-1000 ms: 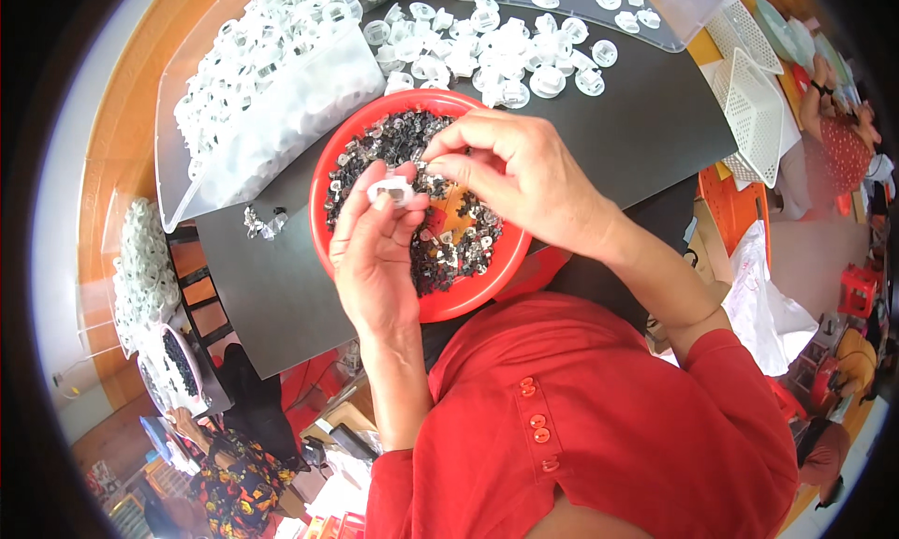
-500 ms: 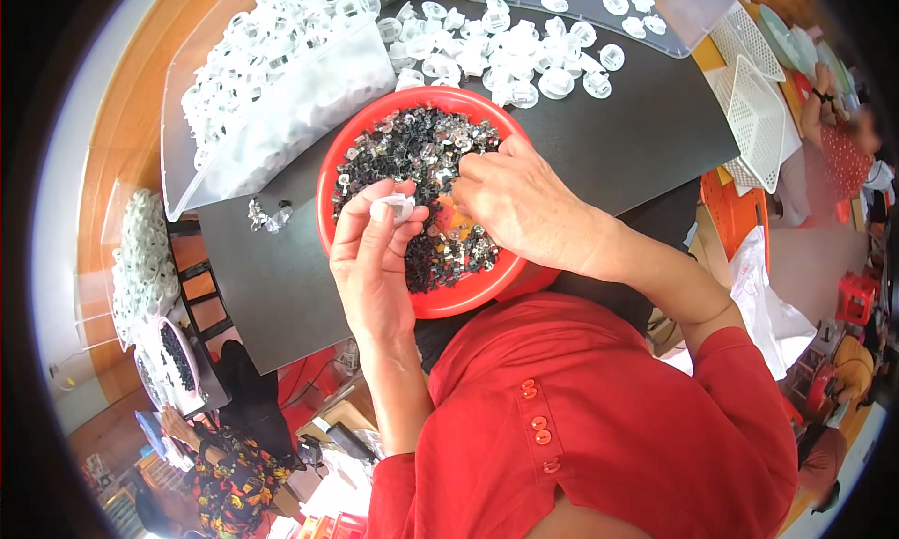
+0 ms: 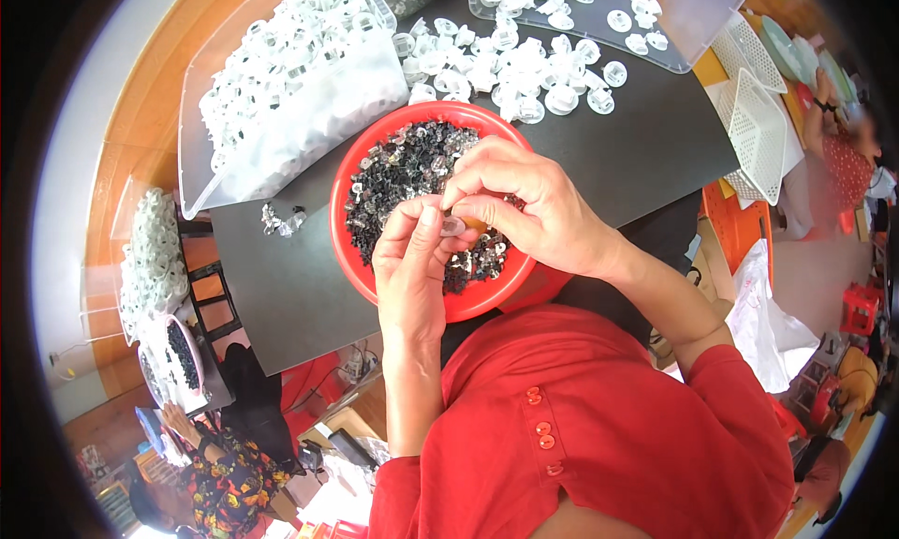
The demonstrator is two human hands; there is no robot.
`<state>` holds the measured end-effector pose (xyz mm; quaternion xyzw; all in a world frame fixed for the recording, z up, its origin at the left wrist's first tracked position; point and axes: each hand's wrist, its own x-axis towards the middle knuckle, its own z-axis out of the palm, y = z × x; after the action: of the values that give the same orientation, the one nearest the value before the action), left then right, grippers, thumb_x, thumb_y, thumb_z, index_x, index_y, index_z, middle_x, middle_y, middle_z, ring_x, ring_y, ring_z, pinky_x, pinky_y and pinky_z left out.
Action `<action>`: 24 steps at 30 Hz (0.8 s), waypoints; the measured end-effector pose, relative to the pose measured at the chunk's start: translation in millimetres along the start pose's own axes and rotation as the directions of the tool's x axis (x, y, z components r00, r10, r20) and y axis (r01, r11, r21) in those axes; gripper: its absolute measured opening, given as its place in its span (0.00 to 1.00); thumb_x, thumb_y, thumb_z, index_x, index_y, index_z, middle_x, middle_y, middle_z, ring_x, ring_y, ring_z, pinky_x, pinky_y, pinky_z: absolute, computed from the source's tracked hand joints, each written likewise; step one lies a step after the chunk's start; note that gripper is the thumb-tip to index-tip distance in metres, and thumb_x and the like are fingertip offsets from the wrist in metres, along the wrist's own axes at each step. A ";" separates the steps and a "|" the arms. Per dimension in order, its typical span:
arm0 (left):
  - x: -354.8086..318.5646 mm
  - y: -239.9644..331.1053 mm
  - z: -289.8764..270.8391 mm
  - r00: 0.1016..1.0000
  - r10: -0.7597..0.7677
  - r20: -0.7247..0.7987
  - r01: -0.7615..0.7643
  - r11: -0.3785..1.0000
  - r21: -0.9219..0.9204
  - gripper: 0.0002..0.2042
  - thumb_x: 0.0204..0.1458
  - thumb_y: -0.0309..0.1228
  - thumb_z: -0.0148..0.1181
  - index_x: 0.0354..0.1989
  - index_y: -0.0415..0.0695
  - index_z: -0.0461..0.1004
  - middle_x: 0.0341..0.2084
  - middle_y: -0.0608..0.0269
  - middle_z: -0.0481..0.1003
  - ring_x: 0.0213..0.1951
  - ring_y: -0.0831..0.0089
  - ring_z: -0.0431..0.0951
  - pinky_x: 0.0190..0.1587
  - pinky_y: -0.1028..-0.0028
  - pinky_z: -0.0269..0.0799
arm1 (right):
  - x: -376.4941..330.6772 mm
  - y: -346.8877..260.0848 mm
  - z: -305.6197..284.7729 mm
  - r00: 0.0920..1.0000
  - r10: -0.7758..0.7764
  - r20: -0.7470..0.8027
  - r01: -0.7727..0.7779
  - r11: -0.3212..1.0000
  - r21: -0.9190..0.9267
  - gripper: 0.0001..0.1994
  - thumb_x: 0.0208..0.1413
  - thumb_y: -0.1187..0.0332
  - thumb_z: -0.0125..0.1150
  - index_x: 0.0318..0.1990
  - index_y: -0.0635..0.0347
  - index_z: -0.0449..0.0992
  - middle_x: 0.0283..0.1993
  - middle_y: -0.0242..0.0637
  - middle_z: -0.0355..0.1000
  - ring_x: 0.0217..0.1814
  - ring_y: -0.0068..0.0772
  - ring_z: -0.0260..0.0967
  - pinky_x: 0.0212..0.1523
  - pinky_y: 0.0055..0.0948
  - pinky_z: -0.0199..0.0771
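Observation:
Over a red basin [image 3: 338, 206] filled with small black and clear-silvery parts [image 3: 398, 178], my two hands meet at a small round white plastic piece [image 3: 452, 226]. The thumb and fingers of my left hand [image 3: 409, 272] pinch this piece near the basin's middle. From the right, my right hand [image 3: 543, 206] reaches in with thumb and forefinger closed together right at the piece. Whatever is between those fingertips is too small or hidden to make out. Similar white round pieces [image 3: 543, 75] lie in a loose heap on the dark table [image 3: 646, 146] beyond the basin.
A clear bin [image 3: 332, 127] of white pieces stands behind left; a clear tray [image 3: 646, 47] holds more at the back. Small silvery bits [image 3: 283, 221] lie left of the basin. White baskets [image 3: 757, 136] stand at right. Other people [image 3: 234, 487] sit at lower left and far right.
My right hand has come up out of the parts in the basin to the white piece. My left hand still holds that piece, now turned. The whole view has shifted slightly.

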<state>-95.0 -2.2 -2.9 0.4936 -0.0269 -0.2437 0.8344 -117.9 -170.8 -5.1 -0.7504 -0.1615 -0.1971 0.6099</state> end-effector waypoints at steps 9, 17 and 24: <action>0.9 -2.8 -1.0 0.990 -0.133 0.045 0.139 0.971 -0.192 0.10 0.60 0.33 0.55 0.43 0.39 0.74 0.31 0.62 0.77 0.33 0.74 0.78 0.40 0.75 0.75 | -4.9 0.1 7.0 0.985 -0.148 -0.084 0.132 0.977 -0.170 0.07 0.50 0.76 0.63 0.37 0.59 0.77 0.38 0.38 0.69 0.35 0.39 0.69 0.36 0.33 0.69; 3.3 -4.9 -0.5 0.996 -0.078 0.051 0.088 0.973 -0.215 0.08 0.58 0.30 0.58 0.42 0.40 0.74 0.33 0.61 0.78 0.34 0.73 0.78 0.41 0.75 0.73 | -3.4 -2.5 9.9 0.979 -0.135 -0.151 0.115 0.984 -0.138 0.06 0.50 0.77 0.62 0.36 0.62 0.76 0.35 0.38 0.71 0.36 0.39 0.71 0.37 0.32 0.70; 5.3 -3.9 -3.2 0.998 -0.060 0.029 0.065 0.966 -0.250 0.05 0.57 0.27 0.58 0.41 0.41 0.74 0.33 0.62 0.78 0.36 0.77 0.76 0.41 0.75 0.69 | -2.1 -6.5 9.3 0.973 -0.095 -0.212 0.053 0.979 -0.198 0.05 0.48 0.76 0.64 0.33 0.62 0.74 0.33 0.36 0.72 0.36 0.38 0.71 0.37 0.31 0.69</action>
<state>-90.9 -3.5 -8.8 0.3819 0.0107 -0.2767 0.8817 -121.9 -160.3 -2.2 -0.7724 -0.1014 -0.3161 0.5415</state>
